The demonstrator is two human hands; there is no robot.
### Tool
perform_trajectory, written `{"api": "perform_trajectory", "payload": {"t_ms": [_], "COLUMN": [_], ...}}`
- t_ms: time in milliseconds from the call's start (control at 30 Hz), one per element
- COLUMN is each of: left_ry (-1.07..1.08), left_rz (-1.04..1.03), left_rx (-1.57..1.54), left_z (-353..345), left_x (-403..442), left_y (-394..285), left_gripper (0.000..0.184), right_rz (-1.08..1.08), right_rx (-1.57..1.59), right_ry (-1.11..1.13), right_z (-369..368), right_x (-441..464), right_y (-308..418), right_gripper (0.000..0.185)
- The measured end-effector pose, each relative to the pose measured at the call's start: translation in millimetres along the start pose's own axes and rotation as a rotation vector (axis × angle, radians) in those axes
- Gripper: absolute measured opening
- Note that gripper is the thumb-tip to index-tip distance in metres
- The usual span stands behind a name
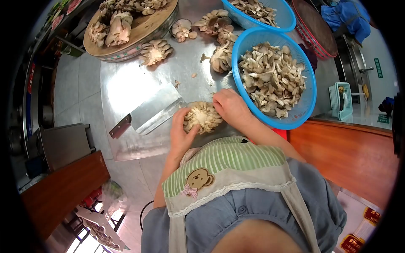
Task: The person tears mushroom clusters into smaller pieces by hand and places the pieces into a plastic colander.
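Observation:
A cluster of oyster mushrooms, its pale cut base facing up, lies at the near edge of the metal table. My left hand grips its left side, thumb across the front. At the cluster's right edge, the curled fingers of my right hand pinch its rim; the fingertips are partly hidden. A cleaver with a dark handle lies flat just left of the cluster. Close to my right forearm stands a blue basket holding many loose oyster mushroom pieces.
More mushroom clusters lie across the back of the metal table. A round wooden board bears several clusters at back left. A second blue basket stands behind the first. Another person in blue is at far right.

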State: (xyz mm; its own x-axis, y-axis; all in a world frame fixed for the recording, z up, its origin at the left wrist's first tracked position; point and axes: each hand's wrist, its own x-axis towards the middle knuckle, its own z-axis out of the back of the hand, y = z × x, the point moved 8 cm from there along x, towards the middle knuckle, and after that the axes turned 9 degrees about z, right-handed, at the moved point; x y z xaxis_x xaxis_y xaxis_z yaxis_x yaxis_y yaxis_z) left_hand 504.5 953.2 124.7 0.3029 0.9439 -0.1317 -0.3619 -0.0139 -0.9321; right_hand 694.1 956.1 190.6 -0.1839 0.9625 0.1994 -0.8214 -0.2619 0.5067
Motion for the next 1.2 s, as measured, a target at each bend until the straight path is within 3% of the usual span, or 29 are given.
{"api": "perform_trajectory", "payload": {"t_ms": [167,233,433,567,633,667,700,767,833,867,933,967,1033,1100,1167,1200], "left_ry": [0.03,0.05,0.034,0.007,0.031,-0.011,-0.012,0.007,0.013,-0.046,-0.097,-0.077,-0.093,-0.085,-0.074,0.057], "left_rz": [0.002,-0.002,-0.099,0.007,0.332,0.292,0.287,0.086,0.033,-0.098,-0.329,-0.348,-0.52,-0.554,-0.347,-0.158], "left_rx": [-0.004,0.001,0.133,0.21,-0.172,-0.383,-0.378,-0.328,-0.28,-0.13,0.096,0.091,0.199,0.148,-0.093,-0.263], "left_z": [3,1,8,29,43,45,45,41,30,29,15,6,-7,-17,-25,-39], "left_x": [-2,-2,3,7,9,9,11,19,24,25,29,33,30,35,49,56], "left_y": [5,3,-13,-10,17,12,2,-35,-66,-95,-126,-135,-173,-194,-189,-180], "left_gripper": [0.059,0.06,0.062,0.059,0.054,0.051,0.051,0.052,0.055,0.056,0.066,0.066,0.074,0.074,0.076,0.073], "right_rz": [-0.039,-0.182,0.074,-0.024,0.005,0.008,-0.05,-0.108,-0.238,-0.247,-0.22,-0.227,-0.322,-0.25,-0.262,-0.27], "right_rx": [0.084,0.208,0.247,0.339,0.247,0.25,0.295,0.339,0.641,0.632,0.954,0.943,1.225,1.24,1.337,1.321], "right_ry": [-0.049,0.105,0.156,0.244,0.088,0.082,0.1,0.107,0.108,0.082,-0.04,-0.067,-0.169,-0.279,-0.415,-0.447], "right_z": [7,-7,-20,-32,-13,-7,0,12,17,23,37,45,52,68,88,93], "right_x": [1,-5,-3,-6,-2,0,2,5,4,4,4,0,-4,-7,-18,-24], "right_y": [5,-5,9,-3,0,3,5,11,13,16,25,22,15,1,-11,-18], "right_gripper": [0.011,0.023,0.046,0.049,0.045,0.045,0.041,0.036,0.024,0.024,0.022,0.022,0.02,0.021,0.023,0.024]}}
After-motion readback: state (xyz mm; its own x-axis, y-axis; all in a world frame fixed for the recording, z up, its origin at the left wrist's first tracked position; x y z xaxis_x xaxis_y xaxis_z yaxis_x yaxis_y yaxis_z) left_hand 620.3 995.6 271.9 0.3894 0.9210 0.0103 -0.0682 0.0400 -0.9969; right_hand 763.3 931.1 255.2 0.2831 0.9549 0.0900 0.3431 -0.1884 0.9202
